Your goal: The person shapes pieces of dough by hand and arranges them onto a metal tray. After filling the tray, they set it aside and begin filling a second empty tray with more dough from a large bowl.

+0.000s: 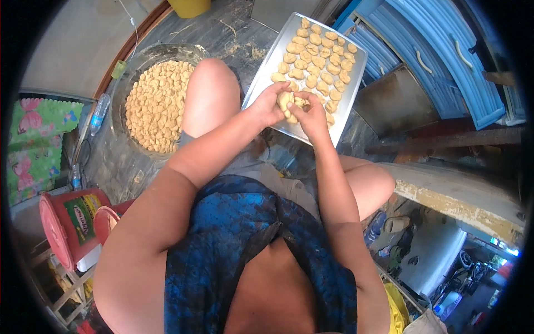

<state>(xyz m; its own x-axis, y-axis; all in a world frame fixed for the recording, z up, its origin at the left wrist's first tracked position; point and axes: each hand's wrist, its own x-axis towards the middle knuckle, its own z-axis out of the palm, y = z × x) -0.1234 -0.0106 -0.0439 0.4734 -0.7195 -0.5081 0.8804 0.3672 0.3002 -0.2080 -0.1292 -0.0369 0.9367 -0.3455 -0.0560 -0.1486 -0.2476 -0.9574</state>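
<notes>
Both hands are together above the near part of a metal baking tray [261, 71]. The tray carries rows of small tan dough pieces [315, 49]. My left hand [268, 104] is closed around several pale yellow dough pieces [286, 100]. My right hand [312, 118] presses against the same cluster, thumb and fingers bent around a piece of it. Fingers partly hide the held dough and the tray rows below. Left of my bent knee, a wide round basin [118, 106] is heaped with similar dough pieces [158, 106].
Blue cabinet doors [414, 42] stand right of the tray. A plastic bottle [100, 114] lies left of the basin, and a red bucket [75, 222] stands at lower left. A yellow container [189, 6] is at the top. Sandals [396, 224] lie on a lower floor at right.
</notes>
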